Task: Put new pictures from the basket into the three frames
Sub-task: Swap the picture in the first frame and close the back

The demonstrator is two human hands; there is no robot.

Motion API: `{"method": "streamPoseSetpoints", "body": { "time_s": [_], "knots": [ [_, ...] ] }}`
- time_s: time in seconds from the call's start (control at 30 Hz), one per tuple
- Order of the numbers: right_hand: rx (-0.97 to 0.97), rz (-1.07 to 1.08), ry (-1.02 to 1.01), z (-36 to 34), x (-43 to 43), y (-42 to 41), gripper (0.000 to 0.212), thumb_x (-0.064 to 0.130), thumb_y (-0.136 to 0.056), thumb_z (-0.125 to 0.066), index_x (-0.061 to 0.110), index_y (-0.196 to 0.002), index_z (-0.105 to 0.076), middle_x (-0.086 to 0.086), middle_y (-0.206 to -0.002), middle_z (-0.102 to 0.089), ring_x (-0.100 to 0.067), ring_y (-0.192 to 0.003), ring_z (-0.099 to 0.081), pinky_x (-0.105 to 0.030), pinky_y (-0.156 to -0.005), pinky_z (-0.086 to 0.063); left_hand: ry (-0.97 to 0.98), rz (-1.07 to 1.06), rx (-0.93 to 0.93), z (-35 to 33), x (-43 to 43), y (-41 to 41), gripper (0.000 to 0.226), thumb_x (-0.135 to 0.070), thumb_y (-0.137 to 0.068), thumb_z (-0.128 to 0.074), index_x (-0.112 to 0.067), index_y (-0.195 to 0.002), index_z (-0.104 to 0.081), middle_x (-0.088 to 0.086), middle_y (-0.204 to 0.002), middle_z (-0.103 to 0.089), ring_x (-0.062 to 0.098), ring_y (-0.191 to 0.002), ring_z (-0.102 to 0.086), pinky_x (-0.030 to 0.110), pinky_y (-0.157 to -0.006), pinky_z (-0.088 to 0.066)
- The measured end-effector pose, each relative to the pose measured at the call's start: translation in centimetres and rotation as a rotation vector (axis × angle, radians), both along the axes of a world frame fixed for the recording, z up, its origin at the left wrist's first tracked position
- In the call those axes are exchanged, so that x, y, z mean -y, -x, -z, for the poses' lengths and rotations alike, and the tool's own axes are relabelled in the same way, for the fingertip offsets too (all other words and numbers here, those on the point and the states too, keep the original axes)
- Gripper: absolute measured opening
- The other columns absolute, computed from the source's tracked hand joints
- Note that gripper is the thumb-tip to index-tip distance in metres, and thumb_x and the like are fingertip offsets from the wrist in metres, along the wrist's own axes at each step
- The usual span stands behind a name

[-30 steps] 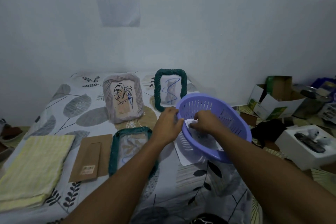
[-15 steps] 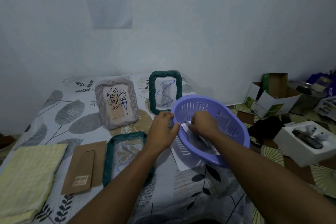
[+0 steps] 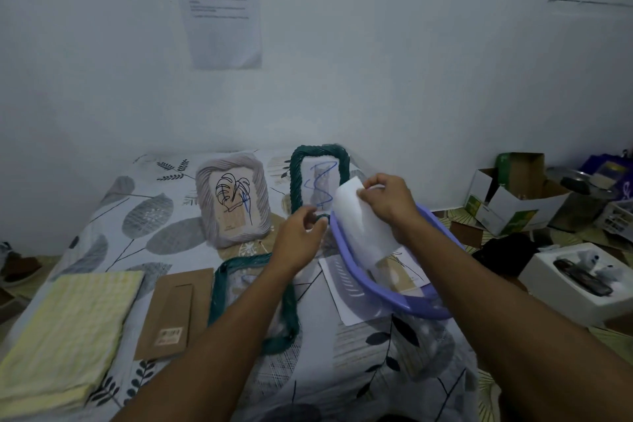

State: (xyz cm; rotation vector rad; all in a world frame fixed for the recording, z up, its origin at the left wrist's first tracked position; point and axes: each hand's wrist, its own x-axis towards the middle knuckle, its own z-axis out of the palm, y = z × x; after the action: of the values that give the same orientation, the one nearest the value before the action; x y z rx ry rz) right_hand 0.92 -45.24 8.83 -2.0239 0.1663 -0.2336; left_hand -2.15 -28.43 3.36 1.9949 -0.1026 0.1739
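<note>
Fingers (image 3: 367, 187) of right hand (image 3: 388, 204) pinch white picture (image 3: 359, 228) over the basket (image 3: 416, 307).

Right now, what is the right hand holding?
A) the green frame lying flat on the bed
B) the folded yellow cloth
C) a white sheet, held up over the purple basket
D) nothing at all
C: the right hand pinches the top edge of the white sheet, which hangs down into the purple basket.
</note>
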Motion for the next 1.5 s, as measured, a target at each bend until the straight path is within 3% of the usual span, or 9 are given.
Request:
{"method": "streamPoseSetpoints", "body": {
  "time_s": [0.2, 0.3, 0.5, 0.67, 0.77, 0.9, 1.1, 1.3, 1.5],
  "knots": [
    [-0.039, -0.126, -0.320, -2.5, -4.7, 2.2, 0.005, 0.017, -0.088, -0.067, 0.019, -0.087, -0.064, -0.009, -0.093, -0.068, -0.023, -0.073, -0.057, -0.028, -0.058, -0.045, 0.397, -0.058, -0.104, -3.1, -3.7, 1.7, 0.027, -0.019, -0.097, -0.054, -0.016, -0.124, -0.052, 0.005, -0.105, -0.067, 0.020, -0.090, -0.064, 0.038, -0.080, -0.054],
    [-0.084, -0.135, -0.378, -0.7, -7.3, 2.9, 0.011, 0.010, -0.089, -0.066, 0.015, -0.082, -0.059, -0.013, -0.090, -0.068, -0.023, -0.071, -0.060, -0.031, -0.059, -0.051, 0.458, -0.126, -0.102, -2.9, -7.2, 2.6, 0.020, -0.009, -0.093, -0.059, -0.014, -0.112, -0.058, 0.008, -0.097, -0.068, 0.025, -0.084, -0.066, 0.039, -0.070, -0.059],
    [-0.157, -0.174, -0.200, 5.7, -11.4, 4.5, 0.016, 0.004, -0.086, -0.069, 0.015, -0.082, -0.058, -0.010, -0.090, -0.067, -0.028, -0.080, -0.064, -0.042, -0.069, -0.060, 0.110, -0.230, -0.040, 0.5, -12.5, 5.1, 0.031, -0.003, -0.082, -0.069, -0.013, -0.109, -0.056, 0.005, -0.088, -0.063, 0.015, -0.078, -0.061, 0.016, -0.052, -0.048],
    [-0.036, -0.211, 0.066, 9.7, -12.5, 4.9, 0.022, 0.008, -0.080, -0.075, 0.019, -0.085, -0.056, 0.000, -0.064, -0.055, -0.017, -0.062, -0.050, -0.028, -0.060, -0.043, -0.131, -0.257, -0.021, 3.7, -13.3, 5.5, 0.040, -0.006, -0.076, -0.073, -0.018, -0.112, -0.058, -0.005, -0.079, -0.062, 0.014, -0.072, -0.060, 0.031, -0.066, -0.054],
    [0.020, -0.215, 0.260, 11.2, -12.6, 4.8, 0.022, 0.018, -0.080, -0.076, 0.023, -0.088, -0.055, 0.000, -0.075, -0.062, -0.018, -0.071, -0.058, -0.030, -0.065, -0.048, -0.304, -0.244, 0.012, 5.2, -13.3, 5.2, 0.037, -0.011, -0.078, -0.071, -0.018, -0.112, -0.059, -0.003, -0.082, -0.062, 0.016, -0.076, -0.058, 0.030, -0.070, -0.050],
    [0.137, -0.260, 0.500, 13.2, -12.3, 5.2, 0.023, 0.030, -0.084, -0.069, 0.022, -0.100, -0.056, 0.002, -0.107, -0.054, -0.016, -0.101, -0.049, -0.033, -0.078, -0.046, -0.594, -0.263, 0.089, 7.3, -13.7, 5.2, 0.039, -0.029, -0.080, -0.069, -0.018, -0.117, -0.061, 0.004, -0.108, -0.059, 0.023, -0.105, -0.047, 0.037, -0.084, -0.045],
    [0.205, -0.306, 0.484, 15.3, -11.2, 5.1, 0.020, 0.033, -0.089, -0.064, 0.017, -0.101, -0.068, 0.001, -0.109, -0.053, -0.016, -0.105, -0.046, -0.023, -0.082, -0.036, -0.577, -0.273, 0.128, 8.8, -14.2, 5.1, 0.037, -0.036, -0.080, -0.071, -0.018, -0.112, -0.069, 0.001, -0.112, -0.060, 0.022, -0.108, -0.046, 0.035, -0.086, -0.042],
    [0.202, -0.320, 0.452, 15.6, -11.1, 4.8, 0.025, 0.033, -0.089, -0.064, 0.021, -0.111, -0.070, 0.003, -0.107, -0.051, -0.016, -0.105, -0.048, -0.027, -0.085, -0.040, -0.555, -0.269, 0.128, 9.5, -14.3, 5.2, 0.034, -0.035, -0.082, -0.070, -0.018, -0.111, -0.071, 0.000, -0.116, -0.061, 0.019, -0.110, -0.047, 0.026, -0.084, -0.032],
    [0.195, -0.325, 0.464, 15.5, -11.3, 4.9, 0.031, 0.036, -0.090, -0.061, 0.024, -0.118, -0.069, 0.001, -0.108, -0.050, -0.018, -0.106, -0.047, -0.033, -0.089, -0.042, -0.533, -0.274, 0.125, 9.9, -14.5, 5.0, 0.037, -0.036, -0.083, -0.070, -0.015, -0.113, -0.070, 0.000, -0.116, -0.061, 0.019, -0.109, -0.049, 0.031, -0.089, -0.039]
  ]
}}
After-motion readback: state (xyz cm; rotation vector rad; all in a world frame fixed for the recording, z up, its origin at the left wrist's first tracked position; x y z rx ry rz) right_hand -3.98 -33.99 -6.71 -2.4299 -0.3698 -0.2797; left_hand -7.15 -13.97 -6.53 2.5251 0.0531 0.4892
